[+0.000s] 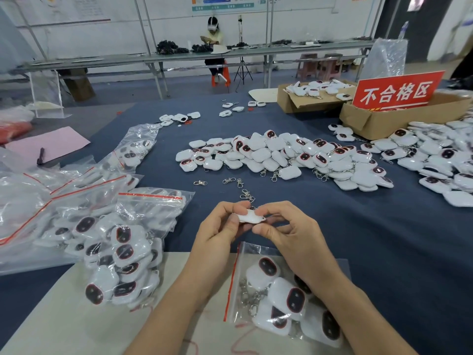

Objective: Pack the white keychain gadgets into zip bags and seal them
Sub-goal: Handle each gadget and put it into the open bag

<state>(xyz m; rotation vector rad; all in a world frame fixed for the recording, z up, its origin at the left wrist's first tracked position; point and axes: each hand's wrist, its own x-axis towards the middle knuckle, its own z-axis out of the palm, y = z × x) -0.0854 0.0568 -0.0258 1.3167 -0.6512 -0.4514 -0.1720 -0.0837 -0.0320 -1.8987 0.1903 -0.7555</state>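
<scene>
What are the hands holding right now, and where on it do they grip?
One white keychain gadget, held by both hands: the left hand pinches its left end, the right hand pinches its right end.

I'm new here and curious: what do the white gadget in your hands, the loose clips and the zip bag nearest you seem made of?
The white gadget, pinched between left hand and right hand, looks like glossy hard plastic: smooth, shiny shell. The loose clips look like polished metal, silvery with glints. The zip bag seems thin clear plastic film, crinkled and see-through.
</scene>
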